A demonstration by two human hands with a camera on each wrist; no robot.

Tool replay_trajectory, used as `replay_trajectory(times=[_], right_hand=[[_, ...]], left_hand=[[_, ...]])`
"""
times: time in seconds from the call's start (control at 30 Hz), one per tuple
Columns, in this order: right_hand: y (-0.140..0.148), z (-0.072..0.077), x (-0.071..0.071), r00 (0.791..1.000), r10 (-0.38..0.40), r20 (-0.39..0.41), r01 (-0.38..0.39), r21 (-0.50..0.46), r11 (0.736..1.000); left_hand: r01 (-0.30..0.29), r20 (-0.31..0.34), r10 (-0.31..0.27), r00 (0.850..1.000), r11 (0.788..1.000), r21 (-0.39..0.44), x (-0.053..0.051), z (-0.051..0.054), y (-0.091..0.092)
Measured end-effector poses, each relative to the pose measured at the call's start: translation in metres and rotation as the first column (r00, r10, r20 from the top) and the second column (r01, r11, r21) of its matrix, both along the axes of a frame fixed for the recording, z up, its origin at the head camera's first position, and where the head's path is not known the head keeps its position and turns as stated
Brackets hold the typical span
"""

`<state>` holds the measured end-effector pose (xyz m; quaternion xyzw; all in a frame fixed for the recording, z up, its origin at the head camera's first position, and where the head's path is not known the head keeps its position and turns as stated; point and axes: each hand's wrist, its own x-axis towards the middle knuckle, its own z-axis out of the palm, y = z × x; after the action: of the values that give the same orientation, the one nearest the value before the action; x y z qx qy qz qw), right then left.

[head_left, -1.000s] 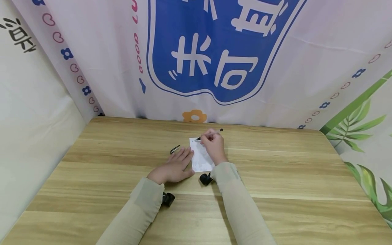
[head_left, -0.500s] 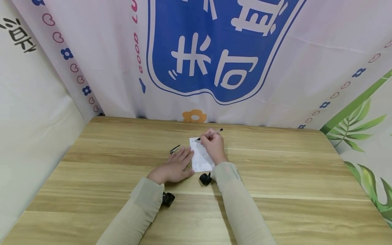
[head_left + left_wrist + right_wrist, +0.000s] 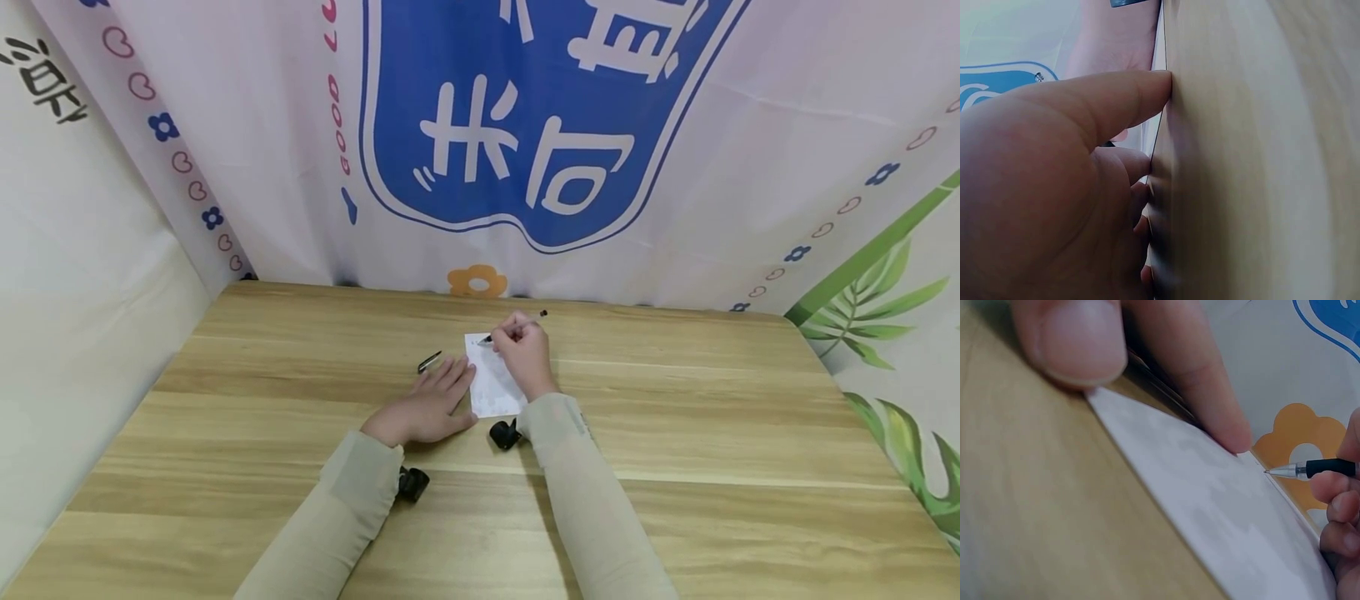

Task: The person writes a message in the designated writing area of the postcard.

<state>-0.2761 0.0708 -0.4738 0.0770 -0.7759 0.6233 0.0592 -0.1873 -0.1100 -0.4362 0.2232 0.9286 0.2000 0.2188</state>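
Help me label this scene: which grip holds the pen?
The right grip: it pinches the pen, while the left grip, extended, only touches the paper along its left edge.

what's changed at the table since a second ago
Very little: the tip of the pen seems to have crept slightly right on the paper. Nothing was gripped or released: right hand still holding the pen, left hand at the paper's left edge, cap unmoved.

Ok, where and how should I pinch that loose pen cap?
Probably across its middle, from above and the left: the pen cap is slim, lies flat and slanted on the table, and the left hand crowds its right side.
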Motion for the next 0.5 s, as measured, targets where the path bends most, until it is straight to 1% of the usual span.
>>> replay_trajectory(times=[0.2,0.4,0.5], right_hand=[[0.0,0.002,-0.001,1.0,-0.018,0.011,0.018,-0.01,1.0],[0.0,0.001,-0.001,0.997,-0.067,-0.036,0.067,-0.018,0.998],[0.0,0.001,0.0,0.996,-0.079,-0.051,0.077,-0.035,0.996]], left_hand=[[-0.01,-0.003,0.01,1.0,1.0,-0.003,-0.006,-0.013,-0.002],[-0.013,0.007,0.013,1.0,1.0,-0.004,-0.008,-0.014,-0.001],[-0.012,0.005,0.012,1.0,1.0,-0.015,-0.008,-0.014,-0.001]])
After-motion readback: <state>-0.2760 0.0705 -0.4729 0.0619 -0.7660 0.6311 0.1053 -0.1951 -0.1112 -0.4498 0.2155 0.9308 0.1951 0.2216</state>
